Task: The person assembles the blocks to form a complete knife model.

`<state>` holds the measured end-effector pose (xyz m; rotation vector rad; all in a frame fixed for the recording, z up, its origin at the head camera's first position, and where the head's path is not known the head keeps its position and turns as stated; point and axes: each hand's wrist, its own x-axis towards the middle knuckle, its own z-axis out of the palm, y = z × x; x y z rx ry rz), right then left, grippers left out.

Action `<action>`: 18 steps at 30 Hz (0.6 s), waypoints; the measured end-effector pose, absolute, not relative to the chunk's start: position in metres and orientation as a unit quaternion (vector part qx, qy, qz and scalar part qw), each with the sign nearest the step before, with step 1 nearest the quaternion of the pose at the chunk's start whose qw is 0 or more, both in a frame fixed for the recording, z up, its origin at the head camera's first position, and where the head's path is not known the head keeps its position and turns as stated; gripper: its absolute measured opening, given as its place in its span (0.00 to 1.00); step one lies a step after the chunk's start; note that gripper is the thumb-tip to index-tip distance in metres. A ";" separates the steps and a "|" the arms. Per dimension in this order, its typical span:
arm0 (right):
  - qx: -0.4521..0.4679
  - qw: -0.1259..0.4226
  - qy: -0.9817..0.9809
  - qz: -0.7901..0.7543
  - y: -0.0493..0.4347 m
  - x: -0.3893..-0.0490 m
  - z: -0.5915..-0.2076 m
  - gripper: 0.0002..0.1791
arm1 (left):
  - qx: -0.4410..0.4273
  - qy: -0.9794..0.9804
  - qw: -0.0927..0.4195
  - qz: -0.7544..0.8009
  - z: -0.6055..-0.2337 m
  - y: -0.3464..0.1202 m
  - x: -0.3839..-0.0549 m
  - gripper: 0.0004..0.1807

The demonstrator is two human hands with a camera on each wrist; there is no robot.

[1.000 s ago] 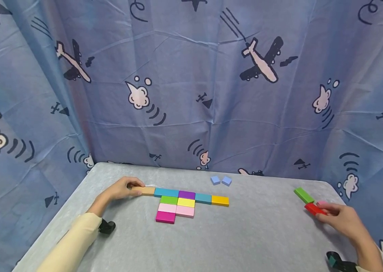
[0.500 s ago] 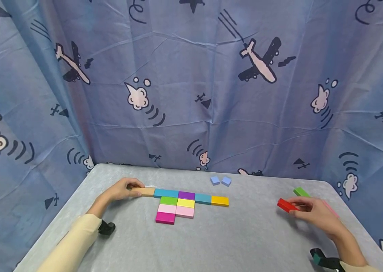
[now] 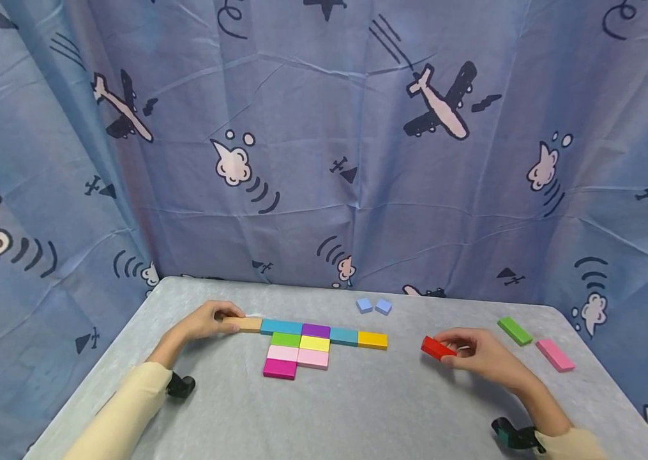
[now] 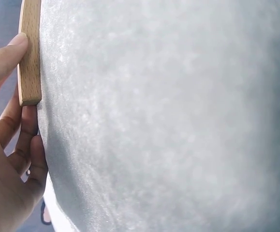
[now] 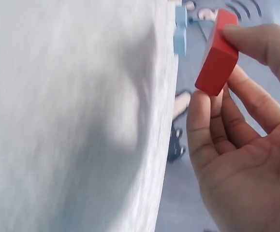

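My left hand pinches the outer end of a plain wooden block, which lies at the left end of a row. Rightward along that row come a blue block, a purple block, a teal block and a yellow-orange block. Below the row sit a green block, a yellow block, two light pink blocks and a magenta block. Between thumb and fingers my right hand holds a red block, raised off the table right of the row.
Two small light-blue pieces lie near the table's back edge. At the right are a loose green block and a pink block. A patterned curtain hangs behind the grey-white table.
My right hand has lifted the red block from the right side and carried it leftward, uncovering the pink block there. The left hand stays on the wooden block.
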<state>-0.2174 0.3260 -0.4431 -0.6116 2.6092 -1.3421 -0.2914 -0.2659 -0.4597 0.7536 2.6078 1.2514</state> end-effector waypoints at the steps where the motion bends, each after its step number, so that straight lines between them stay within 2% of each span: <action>1: -0.211 0.075 0.869 -0.441 0.321 -0.218 -0.442 0.21 | 0.251 0.870 0.076 0.417 -0.459 -0.266 -0.291 0.12; 11: -0.281 0.079 0.855 -0.428 0.270 -0.224 -0.442 0.20 | 0.252 0.872 0.076 0.412 -0.460 -0.266 -0.293 0.12; 18: -0.286 0.091 0.846 -0.440 0.244 -0.225 -0.449 0.20 | 0.250 0.877 0.076 0.403 -0.459 -0.266 -0.293 0.12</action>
